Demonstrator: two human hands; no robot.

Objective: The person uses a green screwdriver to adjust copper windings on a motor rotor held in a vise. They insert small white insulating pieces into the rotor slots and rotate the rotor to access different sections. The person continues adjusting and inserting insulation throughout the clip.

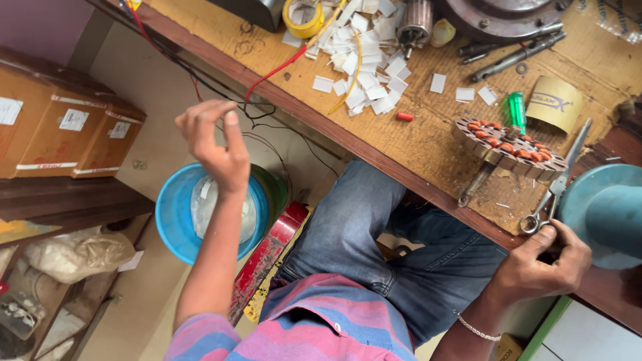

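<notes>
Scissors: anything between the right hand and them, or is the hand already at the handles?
Nothing visible stands between. The right hand rests at the bench edge right beside the loops of the scissors, which lie on the workbench. The stator sits further in, clear of them. The left hand is raised over the blue bucket.

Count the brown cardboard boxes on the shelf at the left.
3 brown cardboard boxes sit in a row on the dark shelf: the leftmost, the middle one, the right one. Others may lie outside the frame.
</notes>
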